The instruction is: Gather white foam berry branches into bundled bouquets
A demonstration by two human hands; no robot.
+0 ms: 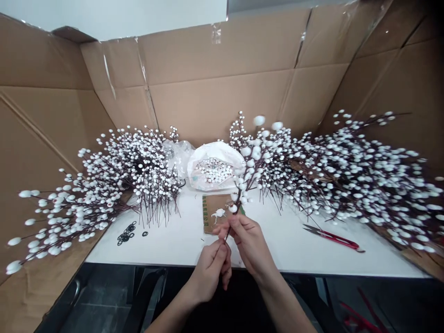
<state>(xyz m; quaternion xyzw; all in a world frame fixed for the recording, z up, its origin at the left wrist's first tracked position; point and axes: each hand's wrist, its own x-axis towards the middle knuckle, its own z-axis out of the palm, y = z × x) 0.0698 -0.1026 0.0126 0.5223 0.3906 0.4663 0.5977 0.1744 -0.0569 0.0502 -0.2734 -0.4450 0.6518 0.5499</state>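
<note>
A dark-stemmed artificial berry branch (253, 162) with white berries rises between my hands at the table's front edge. My left hand (214, 266) is closed around the lower stem. Just above it, my right hand (248, 240) pinches the same stem with thumb and fingers. Behind the hands lies a piece of brown cardboard (211, 213) with green print and a white smear on it. Farther back, a white bag (194, 181) lies open with many loose white berries (215, 172) inside.
Bundles of white berry branches stand left (138, 166) and right (343, 171). Small black rings (126, 234) lie in a pile on the white table (173, 249). Red-handled snips (335, 238) rest at the right. Cardboard walls (222, 97) enclose the sides and back.
</note>
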